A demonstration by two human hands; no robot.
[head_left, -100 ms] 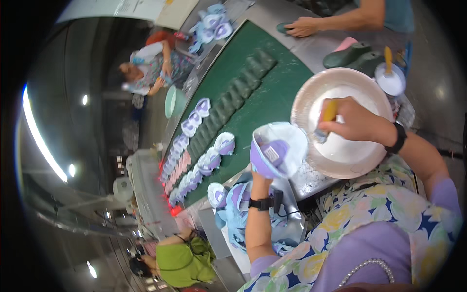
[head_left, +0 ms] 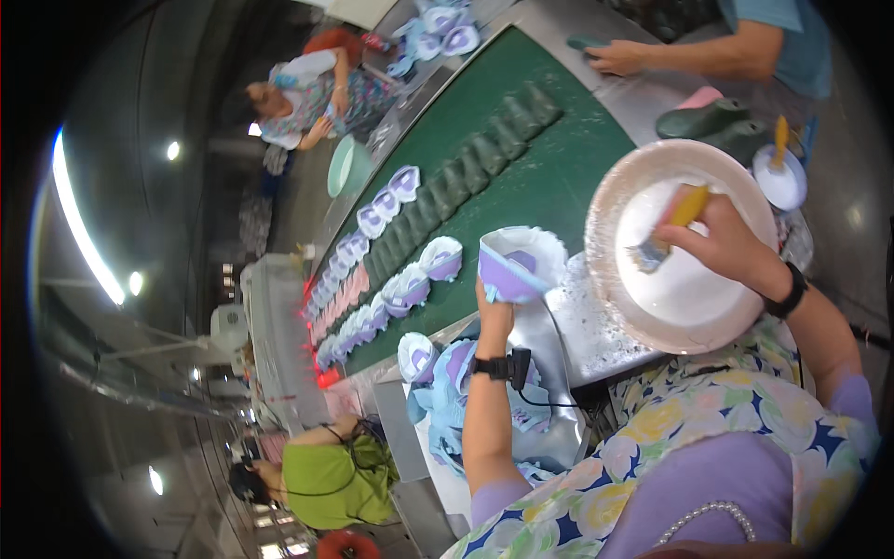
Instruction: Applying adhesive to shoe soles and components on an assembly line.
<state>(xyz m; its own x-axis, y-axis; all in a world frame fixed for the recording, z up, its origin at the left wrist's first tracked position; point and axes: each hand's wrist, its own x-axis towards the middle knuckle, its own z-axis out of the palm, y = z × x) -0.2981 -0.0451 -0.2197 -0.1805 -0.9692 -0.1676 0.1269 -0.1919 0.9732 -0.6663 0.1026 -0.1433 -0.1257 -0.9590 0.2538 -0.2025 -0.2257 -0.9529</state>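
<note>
Holding: left hand [head_left: 494, 312] clamps light, flexible sole [head_left: 510, 264] by edge; right hand [head_left: 722, 240] closed around brush [head_left: 669, 228] in bowl [head_left: 643, 321].

We see a long green conveyor belt [head_left: 559, 177] running away from us, with a row of dark green shoe soles [head_left: 466, 177] down its middle and a line of purple and white shoe pieces [head_left: 391, 200] beside them. A pale green bowl [head_left: 343, 166] sits at the belt's far edge. A small white pot with a yellow-handled brush [head_left: 778, 172] stands near dark green clogs [head_left: 712, 121]. A person in a green top [head_left: 326, 480] bends below, another in a floral top [head_left: 317, 88] sits farther off, and a co-worker's hand [head_left: 619, 58] rests on the belt.
</note>
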